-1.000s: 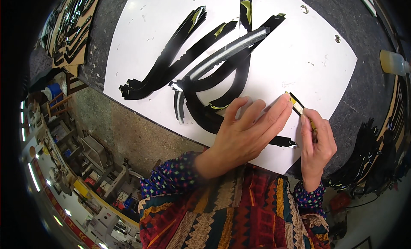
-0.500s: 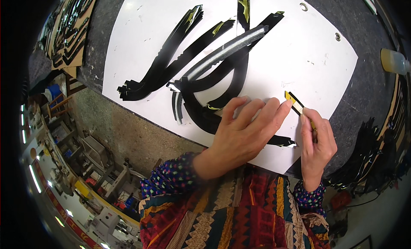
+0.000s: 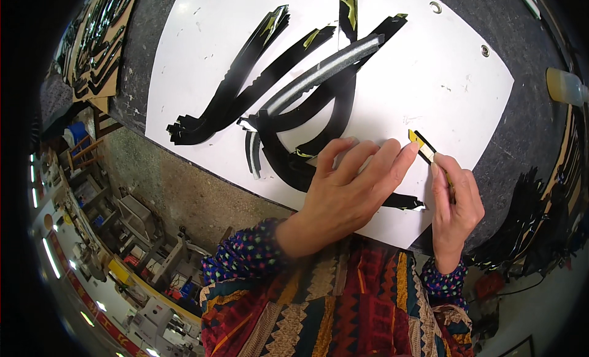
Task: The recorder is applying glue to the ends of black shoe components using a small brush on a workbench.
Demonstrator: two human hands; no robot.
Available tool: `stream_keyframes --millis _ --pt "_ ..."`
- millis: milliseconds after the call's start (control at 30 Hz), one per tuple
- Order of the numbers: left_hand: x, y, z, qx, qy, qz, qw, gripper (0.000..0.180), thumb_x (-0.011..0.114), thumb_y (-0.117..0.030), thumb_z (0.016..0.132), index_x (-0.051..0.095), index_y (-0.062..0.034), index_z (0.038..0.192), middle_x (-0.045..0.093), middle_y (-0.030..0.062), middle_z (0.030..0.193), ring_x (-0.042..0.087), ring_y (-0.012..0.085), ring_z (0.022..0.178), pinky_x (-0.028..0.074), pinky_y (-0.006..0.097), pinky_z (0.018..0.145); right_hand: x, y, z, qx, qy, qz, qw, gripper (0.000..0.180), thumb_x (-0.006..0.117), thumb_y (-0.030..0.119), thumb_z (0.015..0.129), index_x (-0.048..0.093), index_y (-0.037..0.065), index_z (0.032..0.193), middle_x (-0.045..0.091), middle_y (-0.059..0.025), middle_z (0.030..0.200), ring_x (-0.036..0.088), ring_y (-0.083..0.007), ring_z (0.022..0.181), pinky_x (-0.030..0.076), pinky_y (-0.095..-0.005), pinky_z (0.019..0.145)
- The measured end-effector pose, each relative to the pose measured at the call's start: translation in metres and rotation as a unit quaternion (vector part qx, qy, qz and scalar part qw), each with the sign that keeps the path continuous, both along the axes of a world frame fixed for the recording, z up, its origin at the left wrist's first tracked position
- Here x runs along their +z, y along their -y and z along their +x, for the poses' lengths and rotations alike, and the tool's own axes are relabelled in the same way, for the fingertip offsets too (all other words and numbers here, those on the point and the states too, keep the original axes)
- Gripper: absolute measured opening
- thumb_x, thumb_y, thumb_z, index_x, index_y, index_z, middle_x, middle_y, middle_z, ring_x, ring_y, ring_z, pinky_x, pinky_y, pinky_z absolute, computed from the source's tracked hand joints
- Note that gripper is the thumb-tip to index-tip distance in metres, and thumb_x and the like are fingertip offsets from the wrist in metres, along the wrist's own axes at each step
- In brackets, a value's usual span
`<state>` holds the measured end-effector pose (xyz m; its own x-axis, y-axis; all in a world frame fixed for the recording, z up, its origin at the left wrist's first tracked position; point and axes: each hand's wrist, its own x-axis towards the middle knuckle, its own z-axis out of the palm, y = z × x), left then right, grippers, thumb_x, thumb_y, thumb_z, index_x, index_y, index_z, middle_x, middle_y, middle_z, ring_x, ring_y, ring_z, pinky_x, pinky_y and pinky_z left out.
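Observation:
Thumb and fingers of my right hand [image 3: 455, 200] close around a slim yellow-and-black piece [image 3: 426, 152] with a pale middle, whose exact kind I cannot make out. Its yellow end points up and left. My left hand [image 3: 350, 188] reaches across to that end, a fingertip resting on it; the thumb underneath is hidden. The other left fingers are bent and spread above the white sheet. Beneath this hand passes a long black strip [image 3: 279, 163], its end [image 3: 402, 201] showing to the right. More black strips [image 3: 276, 81], some with yellow film at their ends, lie crossed farther left.
A grey strip [image 3: 319, 71] with a white line lies over the black ones. The white sheet [image 3: 442, 68] has metal eyelets and covers a dark table [image 3: 531, 87]. A bottle [image 3: 565, 88] stands at right, above a bundle of black strips [image 3: 515, 213]. Cardboard with black pieces [image 3: 101, 56] lies far left.

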<state>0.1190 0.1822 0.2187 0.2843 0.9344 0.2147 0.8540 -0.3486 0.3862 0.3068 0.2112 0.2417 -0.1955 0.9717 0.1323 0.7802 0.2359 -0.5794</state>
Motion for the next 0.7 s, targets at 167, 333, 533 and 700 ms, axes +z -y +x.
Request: stream_keyframes --millis 167,333,533,700 --pt "-0.0016 0.0004 0.0 0.002 0.0 0.004 1.0 0.053 0.057 0.0 0.082 0.067 -0.0163 0.132 0.051 -0.0006 0.127 0.045 0.0176 0.11 0.034 0.035 0.103 -0.0004 0.0 0.0002 -0.001 -0.005 -0.005 1.0 0.026 0.074 -0.007 0.085 0.073 0.001 0.109 0.061 -0.0064 0.076 0.055 -0.0105 0.06 0.042 -0.026 0.051" --pt "-0.0015 0.0 -0.0002 0.002 0.001 0.005 1.0 0.053 0.057 0.0 0.082 0.067 -0.0165 0.132 0.051 -0.0008 0.127 0.045 0.0174 0.109 0.034 0.035 0.102 -0.0003 -0.0003 -0.0001 0.0 -0.008 -0.002 1.0 0.026 0.073 -0.007 0.085 0.073 0.001 0.11 0.061 -0.0063 0.076 0.055 -0.01 0.06 0.042 -0.0257 0.051" --pt "-0.0027 -0.0001 0.0003 0.002 0.002 0.008 1.0 0.053 0.057 0.0 0.082 0.068 -0.0167 0.131 0.05 -0.0004 0.126 0.045 0.0167 0.109 0.033 0.034 0.103 -0.0001 -0.0004 0.0005 0.001 -0.004 -0.006 1.0 0.025 0.074 -0.007 0.085 0.073 0.001 0.11 0.062 -0.0062 0.076 0.055 -0.0097 0.06 0.042 -0.0254 0.051" --pt "-0.0015 0.0001 0.0002 -0.004 0.01 -0.013 1.0 0.054 0.058 0.001 0.081 0.067 -0.0163 0.131 0.052 -0.0037 0.14 0.047 0.0136 0.108 0.032 0.033 0.103 0.0 -0.0015 0.0006 0.004 -0.015 -0.001 1.0 0.025 0.073 -0.007 0.085 0.072 0.0 0.109 0.062 -0.0066 0.076 0.055 -0.0103 0.06 0.042 -0.0257 0.051"
